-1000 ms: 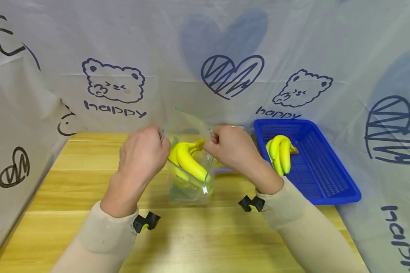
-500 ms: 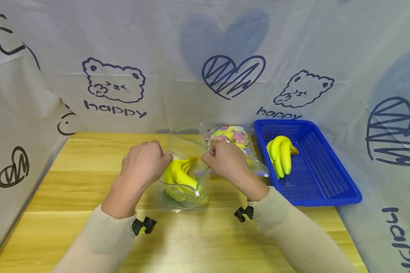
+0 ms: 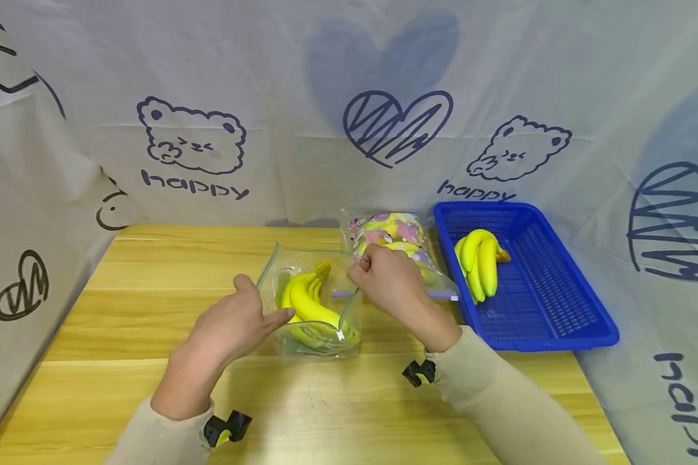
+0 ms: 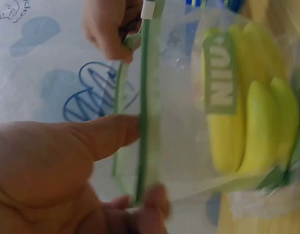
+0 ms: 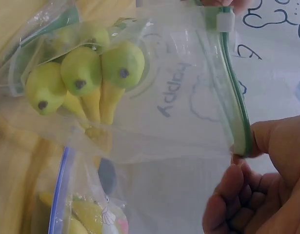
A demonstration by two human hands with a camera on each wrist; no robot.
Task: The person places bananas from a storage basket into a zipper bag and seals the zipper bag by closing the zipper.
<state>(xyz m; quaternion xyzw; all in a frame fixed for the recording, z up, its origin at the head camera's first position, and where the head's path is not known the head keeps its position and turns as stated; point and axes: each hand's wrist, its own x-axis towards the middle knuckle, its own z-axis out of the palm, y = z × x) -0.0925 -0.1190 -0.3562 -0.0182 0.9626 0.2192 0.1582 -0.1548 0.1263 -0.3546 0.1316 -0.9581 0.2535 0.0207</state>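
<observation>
A clear zip bag (image 5: 184,131) is held by its mouth between 2 hands. Its right corner is pinched between thumb and curled index finger of the right hand (image 3: 392,278). At the opposite edge, the left hand (image 3: 227,326) is spread rather than clenched: its thumb is laid against the zip edge and its fingers are loosely extended beside the corner. The mouth is parted between the 2 hands, and the white slider (image 3: 340,334) is seen on the near edge, left of and nearer the person than the right-hand pinch.

Inside the bag, between the hands, 1 bunch of bananas (image 3: 307,300) is contained, its stem end turned away from the person. Just beyond the right-hand pinch, a patterned bag (image 3: 407,231) with yellow contents is set on the wooden table (image 3: 151,271). Farther right of that grip, a blue basket (image 3: 535,284) is placed, with 1 more banana bunch (image 3: 481,261) held at its left side.
</observation>
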